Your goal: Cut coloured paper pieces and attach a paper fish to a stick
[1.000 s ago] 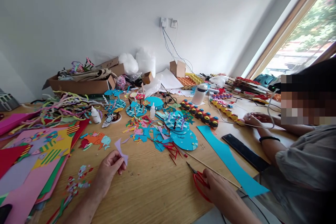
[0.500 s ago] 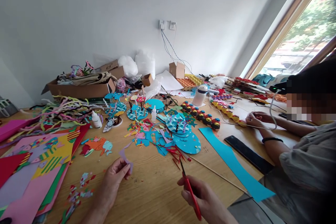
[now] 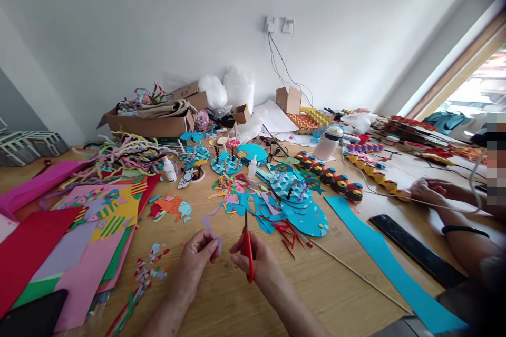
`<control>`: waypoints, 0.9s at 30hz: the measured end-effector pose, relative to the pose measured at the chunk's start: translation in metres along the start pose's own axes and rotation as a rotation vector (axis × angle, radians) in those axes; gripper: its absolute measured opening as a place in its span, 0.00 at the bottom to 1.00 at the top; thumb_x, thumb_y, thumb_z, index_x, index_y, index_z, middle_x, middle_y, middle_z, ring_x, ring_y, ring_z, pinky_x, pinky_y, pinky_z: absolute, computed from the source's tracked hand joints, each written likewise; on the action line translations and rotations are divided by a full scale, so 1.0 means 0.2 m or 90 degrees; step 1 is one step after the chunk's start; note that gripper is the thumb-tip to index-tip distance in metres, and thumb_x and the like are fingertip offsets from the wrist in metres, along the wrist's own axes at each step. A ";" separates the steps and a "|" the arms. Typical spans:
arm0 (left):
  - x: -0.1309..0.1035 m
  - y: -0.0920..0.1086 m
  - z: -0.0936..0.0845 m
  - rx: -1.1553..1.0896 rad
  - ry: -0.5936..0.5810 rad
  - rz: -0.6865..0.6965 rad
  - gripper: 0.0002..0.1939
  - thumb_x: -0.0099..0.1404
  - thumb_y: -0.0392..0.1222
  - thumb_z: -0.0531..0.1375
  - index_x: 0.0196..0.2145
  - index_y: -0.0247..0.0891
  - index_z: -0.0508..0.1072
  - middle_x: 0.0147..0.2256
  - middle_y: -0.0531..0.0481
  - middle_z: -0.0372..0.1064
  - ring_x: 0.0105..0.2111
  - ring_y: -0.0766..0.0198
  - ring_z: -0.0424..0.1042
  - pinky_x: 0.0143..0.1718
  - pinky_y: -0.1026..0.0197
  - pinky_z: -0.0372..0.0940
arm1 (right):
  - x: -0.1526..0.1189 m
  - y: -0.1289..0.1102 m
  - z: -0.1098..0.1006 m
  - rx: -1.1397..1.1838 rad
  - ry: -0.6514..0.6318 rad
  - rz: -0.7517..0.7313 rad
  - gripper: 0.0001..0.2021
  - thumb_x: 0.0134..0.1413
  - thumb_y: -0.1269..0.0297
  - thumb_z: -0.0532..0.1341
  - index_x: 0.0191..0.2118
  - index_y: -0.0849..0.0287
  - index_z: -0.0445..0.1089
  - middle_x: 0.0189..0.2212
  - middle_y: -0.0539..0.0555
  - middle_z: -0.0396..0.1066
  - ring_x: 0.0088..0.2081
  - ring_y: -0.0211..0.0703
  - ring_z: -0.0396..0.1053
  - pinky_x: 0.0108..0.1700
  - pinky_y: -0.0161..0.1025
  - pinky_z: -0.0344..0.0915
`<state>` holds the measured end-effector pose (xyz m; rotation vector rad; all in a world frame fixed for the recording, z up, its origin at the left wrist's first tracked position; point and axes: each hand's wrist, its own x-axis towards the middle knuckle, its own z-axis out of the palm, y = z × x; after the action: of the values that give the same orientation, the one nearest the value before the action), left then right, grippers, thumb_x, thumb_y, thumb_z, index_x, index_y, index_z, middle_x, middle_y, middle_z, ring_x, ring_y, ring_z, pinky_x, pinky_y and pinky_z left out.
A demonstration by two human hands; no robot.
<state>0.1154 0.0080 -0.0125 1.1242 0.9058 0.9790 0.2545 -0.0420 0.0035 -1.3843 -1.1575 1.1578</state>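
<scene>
My left hand (image 3: pixel 201 248) pinches a thin strip of lavender paper (image 3: pixel 210 225) above the wooden table (image 3: pixel 225 295). Just to its right, my right hand (image 3: pixel 255 255) grips red-handled scissors (image 3: pixel 247 253), whose dark blades point away from me and look closed. The blades do not touch the lavender strip. Beyond the hands lies a heap of cut paper scraps (image 3: pixel 233 192), mostly blue, pink and yellow. Small red strips (image 3: pixel 290 237) are beside a blue paper oval (image 3: pixel 310 219).
Coloured sheets (image 3: pixel 87 258) cover the left side. Glue bottles (image 3: pixel 169 169), a wavy blue decoration (image 3: pixel 288 189), painted egg-carton rows (image 3: pixel 330 178) and a blue strip (image 3: pixel 379 258) lie around. A black slab (image 3: pixel 415 247) is near another person's arms (image 3: pixel 454 205) at right.
The view has turned left, so the table's contents appear farther right. My right hand with the scissors has come closer to my left hand, and the blades now point more straight ahead.
</scene>
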 end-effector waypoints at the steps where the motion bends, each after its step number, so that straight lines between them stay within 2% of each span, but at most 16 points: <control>1: 0.00 0.00 0.00 0.004 -0.001 0.004 0.10 0.50 0.43 0.60 0.19 0.36 0.63 0.16 0.57 0.59 0.19 0.70 0.57 0.21 0.67 0.54 | 0.03 -0.01 0.02 0.008 -0.002 -0.004 0.12 0.35 0.59 0.62 0.25 0.60 0.60 0.19 0.45 0.57 0.21 0.32 0.54 0.23 0.31 0.51; 4: 0.01 -0.01 0.00 0.022 0.004 0.012 0.11 0.50 0.44 0.59 0.19 0.36 0.63 0.16 0.57 0.59 0.18 0.70 0.56 0.21 0.68 0.53 | 0.09 -0.03 0.06 0.008 -0.001 -0.014 0.12 0.33 0.61 0.63 0.24 0.59 0.60 0.16 0.43 0.55 0.19 0.31 0.52 0.21 0.30 0.49; 8: 0.01 0.00 0.02 0.052 0.009 0.017 0.11 0.50 0.44 0.59 0.19 0.36 0.63 0.16 0.57 0.59 0.18 0.70 0.57 0.21 0.68 0.54 | 0.15 -0.02 0.07 0.036 0.000 -0.012 0.12 0.32 0.65 0.62 0.22 0.58 0.56 0.17 0.44 0.58 0.20 0.31 0.54 0.22 0.30 0.51; 13: 0.01 0.06 0.06 0.098 -0.029 0.017 0.11 0.53 0.46 0.57 0.21 0.36 0.65 0.18 0.56 0.61 0.19 0.69 0.60 0.22 0.67 0.56 | 0.17 -0.04 0.02 0.073 -0.005 -0.012 0.12 0.32 0.65 0.62 0.22 0.58 0.55 0.18 0.44 0.58 0.20 0.32 0.54 0.22 0.31 0.51; 19: 0.07 0.11 0.11 0.141 -0.061 0.007 0.11 0.50 0.47 0.59 0.21 0.36 0.66 0.17 0.55 0.60 0.19 0.69 0.60 0.20 0.67 0.57 | 0.18 -0.08 -0.05 0.087 -0.018 -0.024 0.13 0.33 0.63 0.62 0.23 0.58 0.54 0.18 0.43 0.57 0.20 0.32 0.53 0.22 0.30 0.51; 22: 0.09 0.14 0.13 0.149 -0.049 0.020 0.09 0.52 0.45 0.58 0.22 0.36 0.66 0.18 0.55 0.61 0.19 0.69 0.60 0.21 0.67 0.57 | 0.18 -0.08 -0.08 0.063 -0.026 -0.045 0.12 0.39 0.60 0.60 0.25 0.58 0.55 0.18 0.43 0.56 0.21 0.33 0.54 0.23 0.31 0.51; 27: 0.11 0.23 0.12 0.125 -0.029 0.051 0.08 0.55 0.41 0.56 0.21 0.36 0.66 0.20 0.55 0.63 0.22 0.69 0.61 0.23 0.68 0.59 | 0.11 -0.08 -0.13 -0.096 -0.065 -0.058 0.08 0.50 0.60 0.51 0.25 0.58 0.56 0.19 0.45 0.55 0.23 0.34 0.54 0.25 0.31 0.51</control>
<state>0.1379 0.0276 0.0349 1.3518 0.9414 0.9404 0.2808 -0.0217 0.0205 -1.3828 -1.3905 1.1065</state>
